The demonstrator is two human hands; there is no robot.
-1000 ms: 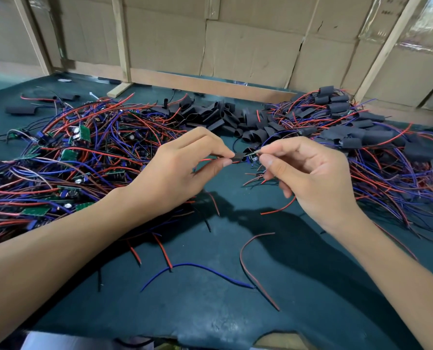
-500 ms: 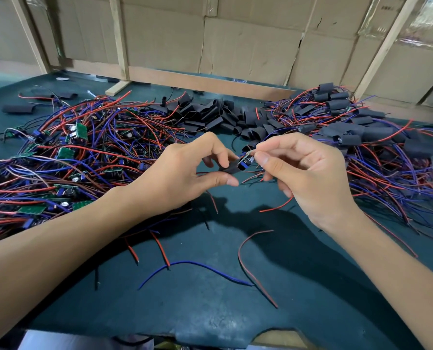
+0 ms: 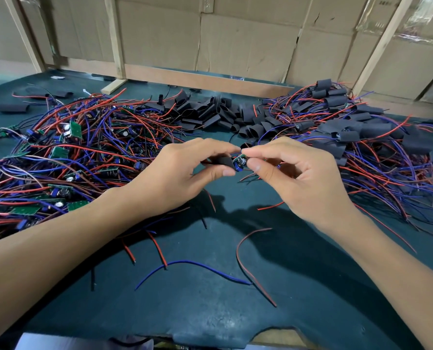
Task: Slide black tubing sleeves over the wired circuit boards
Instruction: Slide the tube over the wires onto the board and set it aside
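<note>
My left hand pinches a short black tubing sleeve between thumb and fingers above the table's middle. My right hand pinches a small green circuit board with a dark capacitor and blue part, its end at the sleeve's mouth. The board's wires run back under my right palm. A pile of bare wired boards lies at the left. Loose empty sleeves are heaped at the back centre. Sleeved boards with red and blue wires pile up on the right.
The dark green table mat carries loose wire offcuts: a blue one and a red-brown one near the front. Cardboard walls with wooden struts close off the back. Stray sleeves lie far left.
Both hands have dropped slightly and drawn closer. The sleeve in my left hand has turned and its mouth now meets the board held in my right hand.
</note>
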